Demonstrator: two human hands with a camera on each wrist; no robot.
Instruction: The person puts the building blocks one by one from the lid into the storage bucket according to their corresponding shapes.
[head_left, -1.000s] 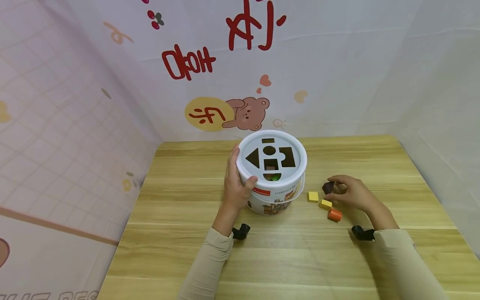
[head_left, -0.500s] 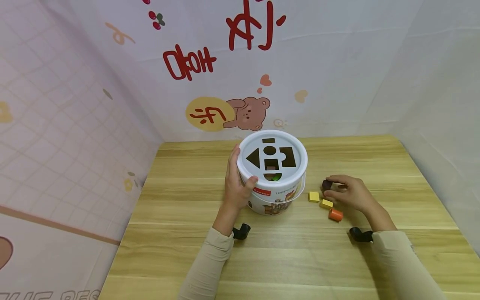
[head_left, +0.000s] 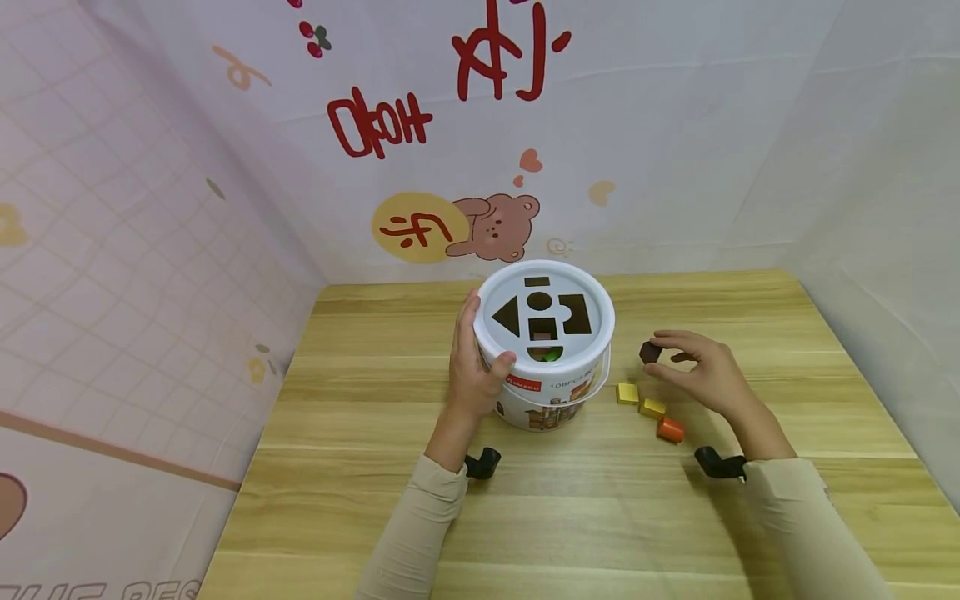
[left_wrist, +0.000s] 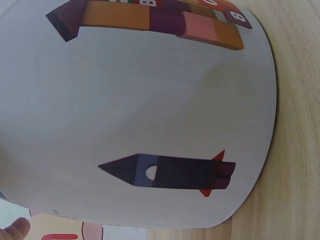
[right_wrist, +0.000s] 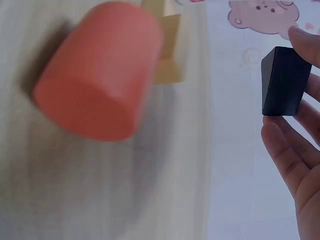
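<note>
Firstly, one pale printed wall covering (head_left: 675, 142) with red characters and a pinkish-brown bear; upright beyond the surface, at twelve o'clock. One light wood-grain surface (head_left: 360, 375). One round white bucket (head_left: 551, 408) with printed sides and thin white handle (head_left: 602, 386); upright on the surface; clock positions follow from its centre, head view. One pale grey lid (head_left: 560, 288), fitted on the bucket, with cut-outs: triangle at nine o'clock, notched shape at three, half-round at six. Hands, two, in beige sleeves (head_left: 420, 521). Left hand (head_left: 475, 379), eight o'clock: grips the bucket's side, thumb by the rim. Right hand (head_left: 708, 371), three o'clock: pinches one near-black flat-faced block (head_left: 650, 353) between thumb and fingertips, its free end facing the bucket. One orange-red cylinder (head_left: 671, 430), on the surface at four o'clock. Two small yellow rectangular blocks (head_left: 627, 394), also four o'clock, in line between bucket and cylinder; whether they touch cannot be told.
</note>
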